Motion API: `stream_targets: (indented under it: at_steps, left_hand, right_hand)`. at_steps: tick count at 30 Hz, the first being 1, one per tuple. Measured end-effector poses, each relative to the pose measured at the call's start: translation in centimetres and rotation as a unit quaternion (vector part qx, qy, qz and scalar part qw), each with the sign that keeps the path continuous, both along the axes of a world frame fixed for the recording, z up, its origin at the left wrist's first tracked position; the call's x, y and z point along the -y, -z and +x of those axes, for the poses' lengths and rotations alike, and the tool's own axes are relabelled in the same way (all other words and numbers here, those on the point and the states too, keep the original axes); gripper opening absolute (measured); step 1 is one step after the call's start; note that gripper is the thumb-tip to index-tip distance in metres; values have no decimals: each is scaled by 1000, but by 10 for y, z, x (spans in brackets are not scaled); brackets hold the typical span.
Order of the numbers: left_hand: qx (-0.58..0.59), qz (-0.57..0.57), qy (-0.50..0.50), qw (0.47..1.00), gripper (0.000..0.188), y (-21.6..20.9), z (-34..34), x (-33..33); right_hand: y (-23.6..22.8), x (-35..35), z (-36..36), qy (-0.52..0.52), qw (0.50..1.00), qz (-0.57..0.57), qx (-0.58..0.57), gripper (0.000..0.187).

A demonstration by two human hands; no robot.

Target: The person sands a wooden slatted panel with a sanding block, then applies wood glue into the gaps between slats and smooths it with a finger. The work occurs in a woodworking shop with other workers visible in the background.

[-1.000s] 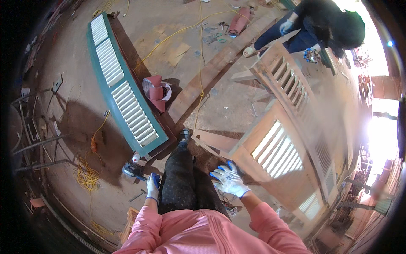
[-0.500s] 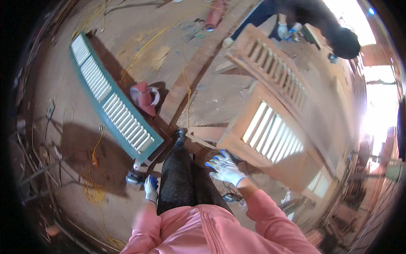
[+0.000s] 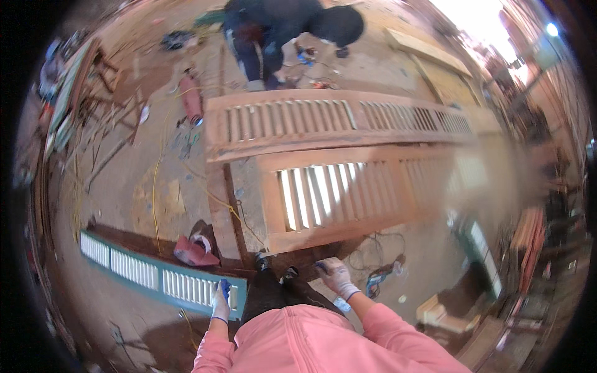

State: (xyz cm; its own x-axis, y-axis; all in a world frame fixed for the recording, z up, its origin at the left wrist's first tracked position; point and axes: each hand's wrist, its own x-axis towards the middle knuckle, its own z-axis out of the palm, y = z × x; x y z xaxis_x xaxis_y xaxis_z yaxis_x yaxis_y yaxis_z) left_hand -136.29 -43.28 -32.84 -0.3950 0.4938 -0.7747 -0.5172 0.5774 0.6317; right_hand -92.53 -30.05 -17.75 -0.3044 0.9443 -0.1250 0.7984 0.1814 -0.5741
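Observation:
My left hand (image 3: 221, 302), in a white glove with blue fingertips, hangs by my left leg, its fingers loosely bent and holding nothing. In view it overlaps the near end of a green-framed louvered shutter panel (image 3: 138, 271) with white slats; I cannot tell whether they touch. My right hand (image 3: 337, 278), gloved alike, is out in front of my right leg with fingers apart, slightly curled and empty. Just beyond it lies a bare-wood louvered panel (image 3: 333, 198), raised off the floor. A second wooden louvered panel (image 3: 286, 121) lies behind that one.
A co-worker (image 3: 273, 43) in dark clothes bends over beyond the panels. A teal power tool (image 3: 374, 285) with a cord sits right of my feet. Reddish rolled sheet material (image 3: 198, 248) and a yellow cord (image 3: 155, 199) lie at left. Another green shutter (image 3: 485, 258) stands at right.
My view has turned right, so the wooden panels now lie crosswise before me and the green one has swung lower left. My right hand's fingers, spread before, are more curled.

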Motion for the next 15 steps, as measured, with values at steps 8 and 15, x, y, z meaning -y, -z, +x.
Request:
stream_targets:
  at_steps: [8, 15]
  left_hand:
    - [-138, 75, 341, 927, 41, -151, 52, -226]
    - [-75, 198, 384, 899, 42, -148, 90, -292]
  right_hand:
    - [36, 150, 88, 434, 867, -175, 174, 43]
    - [15, 275, 1, 571, 730, -350, 139, 55]
